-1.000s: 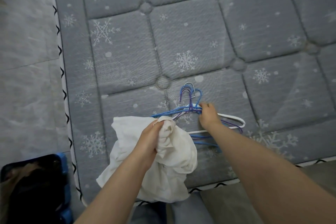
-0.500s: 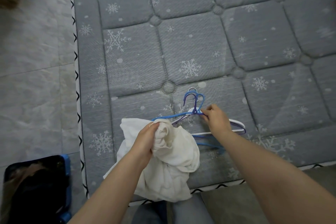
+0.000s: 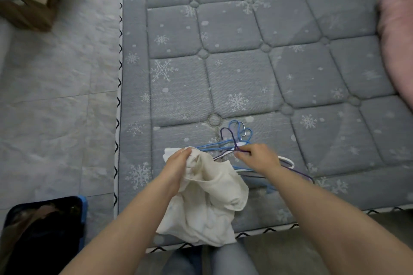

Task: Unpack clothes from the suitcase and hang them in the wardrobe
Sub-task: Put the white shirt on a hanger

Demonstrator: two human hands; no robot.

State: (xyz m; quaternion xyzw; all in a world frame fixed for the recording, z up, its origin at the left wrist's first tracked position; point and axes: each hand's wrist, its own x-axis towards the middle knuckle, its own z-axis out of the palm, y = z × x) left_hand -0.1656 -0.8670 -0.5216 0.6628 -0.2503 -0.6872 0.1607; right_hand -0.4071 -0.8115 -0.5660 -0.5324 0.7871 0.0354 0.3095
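Observation:
A crumpled white garment (image 3: 210, 203) hangs over the near edge of a grey snowflake mattress (image 3: 245, 62). My left hand (image 3: 178, 163) grips the garment's bunched top. Just behind it lies a bundle of wire hangers (image 3: 237, 138), blue, purple and white, with their hooks pointing away from me. My right hand (image 3: 257, 157) pinches a purple hanger at its neck, below the hooks. An open suitcase (image 3: 42, 230) with a blue rim and dark contents stands on the floor at the lower left.
Pale tiled floor (image 3: 55, 107) runs along the mattress's left side. Brown cardboard boxes (image 3: 31, 0) sit at the top left. A pink blanket (image 3: 395, 40) lies on the mattress's right edge. My jeans-clad legs (image 3: 212, 259) stand against the mattress's near edge.
My right hand has drawn the purple hanger's neck up from the bundle. The view has tilted up and right, revealing the boxes and the pink blanket. My left hand keeps its grip.

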